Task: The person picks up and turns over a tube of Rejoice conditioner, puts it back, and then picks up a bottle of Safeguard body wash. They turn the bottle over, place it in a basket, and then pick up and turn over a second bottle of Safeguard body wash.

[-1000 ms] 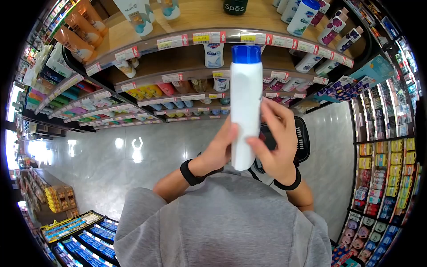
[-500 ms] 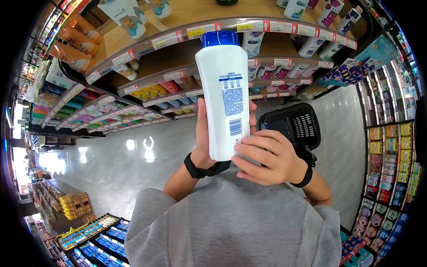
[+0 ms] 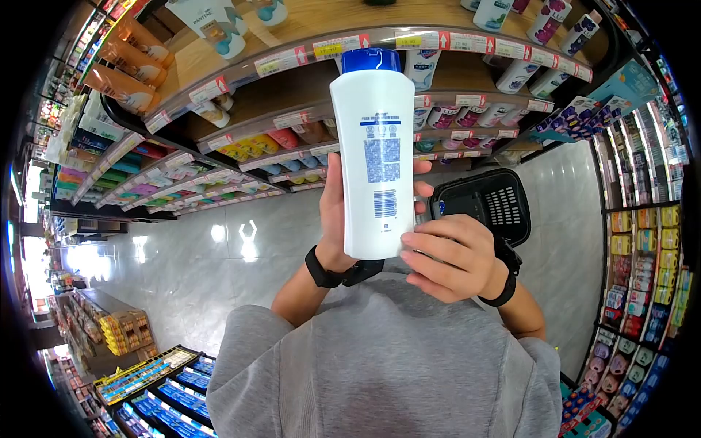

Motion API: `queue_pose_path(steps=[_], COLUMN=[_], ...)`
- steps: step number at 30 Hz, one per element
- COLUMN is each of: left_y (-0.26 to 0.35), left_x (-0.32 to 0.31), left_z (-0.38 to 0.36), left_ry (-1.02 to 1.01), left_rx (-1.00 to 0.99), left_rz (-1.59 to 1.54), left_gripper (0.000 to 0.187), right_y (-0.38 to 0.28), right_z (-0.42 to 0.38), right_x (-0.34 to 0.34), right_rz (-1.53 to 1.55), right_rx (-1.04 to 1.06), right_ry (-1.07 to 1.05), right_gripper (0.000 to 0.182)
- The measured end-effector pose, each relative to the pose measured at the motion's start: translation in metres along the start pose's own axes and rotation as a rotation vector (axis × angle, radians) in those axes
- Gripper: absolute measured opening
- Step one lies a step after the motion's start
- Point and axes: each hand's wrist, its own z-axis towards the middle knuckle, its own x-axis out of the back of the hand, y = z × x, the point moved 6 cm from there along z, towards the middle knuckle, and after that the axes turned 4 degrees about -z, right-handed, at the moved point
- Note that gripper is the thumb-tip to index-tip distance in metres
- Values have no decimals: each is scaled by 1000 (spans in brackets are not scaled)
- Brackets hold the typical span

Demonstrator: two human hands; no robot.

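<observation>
A white bottle point(image 3: 376, 164) with a blue cap stands upright before me, its printed back label and barcode facing me. Around its left side and behind it wraps my left hand point(image 3: 334, 212), with fingertips showing at the bottle's right edge. My right hand point(image 3: 456, 257) touches the lower right edge of the bottle with its fingertips, the fingers slightly spread. Both wrists wear black bands.
Curved store shelves point(image 3: 285, 120) with bottles, tubes and price tags span the front. A black shopping basket point(image 3: 504, 204) is at the right, beyond my right hand. Packed racks point(image 3: 639, 255) line the far right. Blue packages point(image 3: 175, 409) lie at the lower left.
The bottle and both hands have shifted slightly right in the view, and the bottle is more upright. The shelves and basket also appear slightly further right.
</observation>
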Motion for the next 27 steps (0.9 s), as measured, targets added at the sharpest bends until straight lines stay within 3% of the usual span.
queue_pose_path(steps=[14, 17, 21, 23, 24, 27], left_y=[0, 1, -4, -6, -7, -5], left_x=[-10, -6, -11, -9, -11, -12], left_z=[-1, -2, 0, 2, 1, -3], left_ry=[-64, -25, 181, 184, 60, 79], left_rx=[38, 43, 23, 51, 100, 133], left_rz=[66, 74, 174, 295, 280, 292], left_gripper=[92, 85, 86, 87, 85, 84], right_y=[4, 1, 6, 11, 13, 18], right_z=[3, 4, 3, 5, 7, 9], right_x=[-2, -10, -12, -14, -13, -12], right_rz=[-62, -140, -266, -213, -192, -157], right_rx=[-85, -60, -89, -107, -104, -93], right_ry=[-14, -13, -39, -31, -30, -62], right_gripper=[40, 37, 35, 41, 43, 53])
